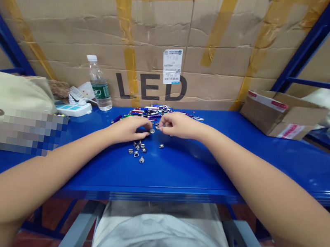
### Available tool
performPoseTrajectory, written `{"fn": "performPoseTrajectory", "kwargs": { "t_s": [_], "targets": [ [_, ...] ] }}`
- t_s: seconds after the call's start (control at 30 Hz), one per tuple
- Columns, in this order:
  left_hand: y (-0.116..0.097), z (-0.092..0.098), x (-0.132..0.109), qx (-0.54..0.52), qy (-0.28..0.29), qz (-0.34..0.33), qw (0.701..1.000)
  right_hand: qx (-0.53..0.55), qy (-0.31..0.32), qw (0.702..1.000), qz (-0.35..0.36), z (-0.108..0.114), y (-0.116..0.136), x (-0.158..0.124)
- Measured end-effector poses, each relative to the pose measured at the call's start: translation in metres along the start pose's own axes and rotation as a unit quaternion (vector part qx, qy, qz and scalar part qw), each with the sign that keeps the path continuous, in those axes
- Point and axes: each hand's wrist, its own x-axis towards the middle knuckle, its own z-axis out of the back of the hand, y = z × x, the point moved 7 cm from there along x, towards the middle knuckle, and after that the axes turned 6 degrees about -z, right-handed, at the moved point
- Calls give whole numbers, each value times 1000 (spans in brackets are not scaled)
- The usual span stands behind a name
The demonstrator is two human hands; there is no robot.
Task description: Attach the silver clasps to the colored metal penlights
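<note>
My left hand (131,129) is closed, with its thumb and forefinger at a small round metal piece (151,131). Opposite it, my right hand (177,124) has its fingers curled into a pinch; whatever they hold is hidden. Several shiny metal pieces (136,153) lie scattered below my left hand, and a single metal piece (161,145) sits apart between the hands. Behind both hands is a pile of thin coloured metallic sticks (144,112), some with silver clips like carabiners (197,118). All rest on the blue tabletop (189,169).
A water bottle (100,86) and a white power strip (75,108) stand at the back left, beside a cream bag (9,94). An open cardboard box (279,112) sits at the back right. A large taped carton (216,73) walls off the rear.
</note>
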Motion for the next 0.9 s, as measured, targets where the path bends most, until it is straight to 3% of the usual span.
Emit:
{"fn": "performPoseTrajectory", "kwargs": {
  "t_s": [0.13, 0.57, 0.9],
  "targets": [
    [-1, 0, 0, -13, -12, -1, 1000, 26, -66, 997, 31, 2, 11, 3],
    [3, 1, -1, -13, -17, 9, 1000, -11, -89, 988, 129, -4, 21, 2],
    [4, 1, -1, -46, -33, 27, 998, -25, -89, 988, 120, -3, 20, 2]
  ]
}}
